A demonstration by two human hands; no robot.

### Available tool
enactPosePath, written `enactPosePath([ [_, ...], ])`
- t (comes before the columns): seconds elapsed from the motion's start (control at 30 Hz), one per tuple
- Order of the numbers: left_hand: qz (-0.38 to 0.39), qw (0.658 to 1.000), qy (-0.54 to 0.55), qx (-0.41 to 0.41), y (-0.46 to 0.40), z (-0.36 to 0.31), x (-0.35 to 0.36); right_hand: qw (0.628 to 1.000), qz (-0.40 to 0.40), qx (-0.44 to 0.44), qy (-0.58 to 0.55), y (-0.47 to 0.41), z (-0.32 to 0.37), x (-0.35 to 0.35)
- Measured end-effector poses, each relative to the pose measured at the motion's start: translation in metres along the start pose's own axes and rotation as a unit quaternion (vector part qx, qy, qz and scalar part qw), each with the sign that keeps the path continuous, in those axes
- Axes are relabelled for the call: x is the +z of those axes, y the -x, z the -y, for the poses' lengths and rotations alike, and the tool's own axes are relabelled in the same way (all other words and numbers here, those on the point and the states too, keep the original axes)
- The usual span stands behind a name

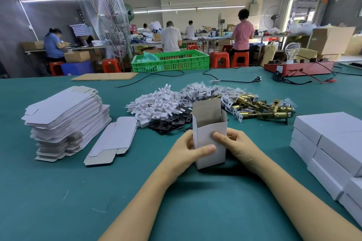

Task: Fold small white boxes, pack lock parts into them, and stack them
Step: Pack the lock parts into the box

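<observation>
A worker's two hands grip a small white box (210,139) standing upright on a green desk (58,191), its top flap raised and its mouth open. The left hand (189,149) wraps the box's left side with the thumb laid across its front; the right hand (234,144) clasps the right side, thumb pressed to the front panel. Left of the hands sits a stack of flat box blanks (64,121), with a single flat blank (112,140) nearer. Beyond the hands lie white plastic pieces (154,106), black plates (170,123) and brass latches (260,107). Finished white boxes (333,143) stand stacked to the right.
</observation>
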State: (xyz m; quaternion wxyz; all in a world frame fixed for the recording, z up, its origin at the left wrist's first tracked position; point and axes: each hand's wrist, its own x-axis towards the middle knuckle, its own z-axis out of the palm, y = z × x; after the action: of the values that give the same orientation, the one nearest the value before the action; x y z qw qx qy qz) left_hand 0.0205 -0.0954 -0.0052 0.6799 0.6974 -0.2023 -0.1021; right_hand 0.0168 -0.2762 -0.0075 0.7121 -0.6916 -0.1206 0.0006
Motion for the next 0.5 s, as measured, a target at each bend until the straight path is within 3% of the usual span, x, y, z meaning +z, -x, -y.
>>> enactPosePath([
  [0.13, -0.078, 0.995, 0.045, -0.051, -0.002, -0.023, -0.028, 1.000, 0.000, 0.006, -0.010, -0.001, 0.001, -0.003],
  [0.33, -0.377, 0.922, -0.008, -0.087, -0.019, -0.038, -0.095, 0.999, 0.031, 0.025, -0.016, -0.005, 0.000, -0.011],
  [0.43, -0.430, 0.875, -0.204, -0.084, -0.037, -0.034, -0.118, 0.999, 0.047, 0.022, -0.017, -0.006, -0.002, -0.013],
  [0.5, -0.393, 0.827, -0.388, -0.105, -0.046, -0.028, -0.130, 0.998, 0.053, 0.017, -0.016, -0.008, -0.004, -0.014],
])
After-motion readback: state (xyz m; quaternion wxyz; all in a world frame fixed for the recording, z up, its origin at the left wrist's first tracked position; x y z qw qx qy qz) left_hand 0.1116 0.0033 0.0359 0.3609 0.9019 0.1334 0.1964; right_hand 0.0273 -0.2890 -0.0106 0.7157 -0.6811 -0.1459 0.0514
